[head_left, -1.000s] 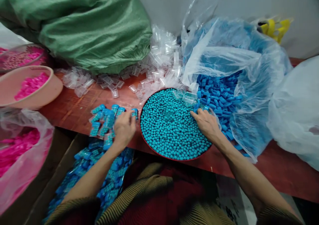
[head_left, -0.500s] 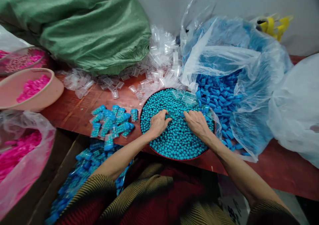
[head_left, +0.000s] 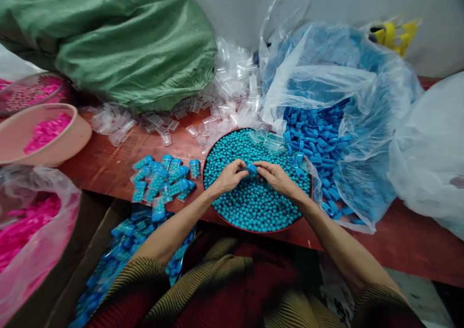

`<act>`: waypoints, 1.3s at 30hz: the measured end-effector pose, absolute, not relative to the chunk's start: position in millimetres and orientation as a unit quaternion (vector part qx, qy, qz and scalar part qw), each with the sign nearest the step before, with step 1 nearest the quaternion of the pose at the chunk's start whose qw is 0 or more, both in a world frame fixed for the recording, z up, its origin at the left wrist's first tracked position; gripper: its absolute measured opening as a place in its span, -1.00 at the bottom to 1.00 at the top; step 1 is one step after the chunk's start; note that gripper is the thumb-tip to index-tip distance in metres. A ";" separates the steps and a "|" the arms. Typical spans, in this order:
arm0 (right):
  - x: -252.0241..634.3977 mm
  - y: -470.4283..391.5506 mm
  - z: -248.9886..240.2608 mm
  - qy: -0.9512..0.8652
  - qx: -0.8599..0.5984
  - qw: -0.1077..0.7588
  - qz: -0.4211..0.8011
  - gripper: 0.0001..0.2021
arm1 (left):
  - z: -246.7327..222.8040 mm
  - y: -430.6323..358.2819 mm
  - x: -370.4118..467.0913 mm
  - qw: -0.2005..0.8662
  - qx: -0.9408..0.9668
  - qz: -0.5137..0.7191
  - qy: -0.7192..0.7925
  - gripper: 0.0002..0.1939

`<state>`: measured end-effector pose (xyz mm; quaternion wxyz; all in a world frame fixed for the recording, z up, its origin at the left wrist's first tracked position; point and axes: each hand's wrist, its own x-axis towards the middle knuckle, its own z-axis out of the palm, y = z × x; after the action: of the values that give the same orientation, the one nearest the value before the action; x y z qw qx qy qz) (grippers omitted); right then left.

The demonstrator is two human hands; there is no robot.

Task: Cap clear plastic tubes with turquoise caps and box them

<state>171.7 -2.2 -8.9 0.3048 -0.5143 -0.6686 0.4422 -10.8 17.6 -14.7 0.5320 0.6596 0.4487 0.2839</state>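
Note:
Over a round red-rimmed tray [head_left: 237,224] full of turquoise beads [head_left: 261,207], my two hands meet at a blue cap [head_left: 251,169]. My right hand [head_left: 272,177] pinches the cap between thumb and fingers. Closed from the other side, my left hand [head_left: 229,177] holds a small clear bottle, mostly hidden by the fingers, against the cap. Several clear empty bottles [head_left: 273,142] and loose blue caps [head_left: 299,172] lie on the beads at the tray's right side. Left of the tray is a pile of capped, bead-filled bottles [head_left: 158,180].
Clear bottles [head_left: 232,83] heap behind the tray. A plastic bag [head_left: 373,163] of blue caps opens at right. A green sack [head_left: 137,47] bulges at back left, near a pink bowl [head_left: 81,129]. Below the table edge, a box holds filled bottles [head_left: 123,250].
My hands have come together over the beads. The blue cap now shows between my fingertips, where there was a gap before.

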 end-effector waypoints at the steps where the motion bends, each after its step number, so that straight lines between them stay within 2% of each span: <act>1: 171.4 -0.6 -6.9 -0.648 -0.511 0.308 0.473 -0.65 | -13.9 17.3 -11.1 0.568 0.637 0.288 0.434 -0.93; 3: 169.2 1.4 -5.5 -0.619 -0.512 0.318 0.503 -0.67 | -13.3 15.0 -10.6 0.625 0.591 0.288 0.420 -0.86; 6: 164.0 -0.6 -6.6 -0.614 -0.525 0.348 0.476 -0.78 | -13.2 9.3 -8.9 0.671 0.544 0.286 0.415 -0.70; 10: 159.8 -9.5 -4.0 -0.634 -0.544 0.368 0.407 -0.81 | -10.5 1.5 -7.2 0.681 0.515 0.317 0.414 -0.44; 13: 158.8 -14.8 -1.1 -0.627 -0.543 0.387 0.403 -0.79 | -6.4 -2.3 -7.0 0.679 0.510 0.335 0.410 -0.39; 17: 156.8 -21.0 -1.4 -0.611 -0.544 0.411 0.403 -0.79 | -2.9 -5.6 -7.4 0.673 0.517 0.328 0.416 -0.40; 23: 158.3 -26.0 3.7 -0.670 -0.521 0.391 0.357 -0.83 | -1.2 -11.1 -5.0 0.626 0.537 0.340 0.451 -0.53; 29: 156.9 -27.0 -2.6 -0.635 -0.540 0.405 0.376 -0.81 | -3.5 -12.0 -7.2 0.639 0.539 0.316 0.448 -0.32; 35: 164.8 -25.4 5.8 -0.713 -0.490 0.340 0.368 -0.81 | 2.2 -20.8 -5.7 0.605 0.556 0.327 0.467 -0.54; 39: 164.8 -24.7 7.2 -0.710 -0.497 0.331 0.372 -0.81 | 6.0 -22.7 -3.2 0.601 0.562 0.355 0.445 -0.64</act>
<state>164.8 -24.7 7.2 0.3313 -0.4973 -0.7103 0.3719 -3.2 -22.7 6.0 0.6009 0.5616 0.4446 0.3547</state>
